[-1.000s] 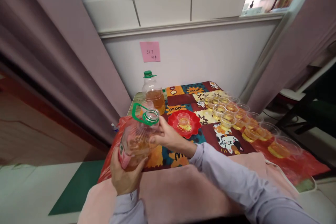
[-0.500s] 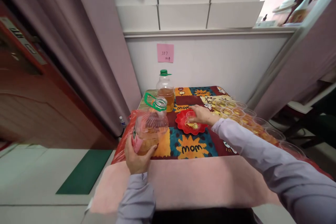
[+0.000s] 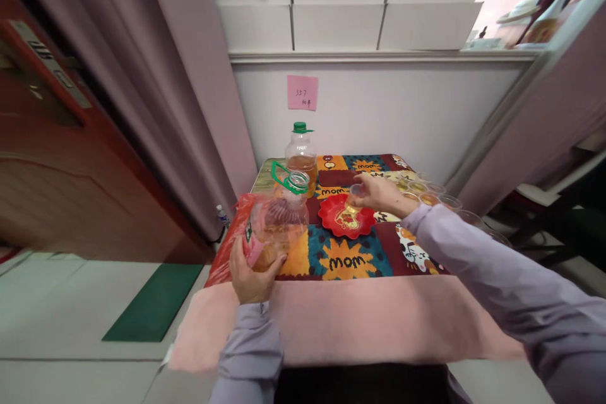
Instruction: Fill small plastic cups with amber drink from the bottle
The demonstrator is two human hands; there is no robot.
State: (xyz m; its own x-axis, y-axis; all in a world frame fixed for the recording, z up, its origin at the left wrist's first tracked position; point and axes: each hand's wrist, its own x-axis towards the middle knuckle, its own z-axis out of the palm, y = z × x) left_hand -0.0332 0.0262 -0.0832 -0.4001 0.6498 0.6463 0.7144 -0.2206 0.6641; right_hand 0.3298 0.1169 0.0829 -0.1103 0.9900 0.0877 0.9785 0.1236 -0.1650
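Note:
My left hand [image 3: 255, 274] is wrapped round the lower part of a large clear plastic jug [image 3: 279, 221]. The jug is uncapped, has a green handle at its neck and holds some amber liquid. With my right hand [image 3: 381, 194] I grip a small clear plastic cup [image 3: 354, 197] with yellowish liquid in it. The cup is just above the right side of a red scalloped plate [image 3: 334, 222] with a gold print. Many similar filled cups [image 3: 430, 199] stand on the right of the table, partly hidden by my right arm.
A second jug [image 3: 302, 154] with a green cap stands at the back left, before the wall. Red plastic [image 3: 227, 252] covers the table's left edge. A patterned cloth [image 3: 348, 260] lies on the table, with pink cloth [image 3: 350, 319] along the front.
My right hand has lifted the cup from the plate and shifted it a little to the right. My left hand stays on the jug. The whole view has shifted slightly.

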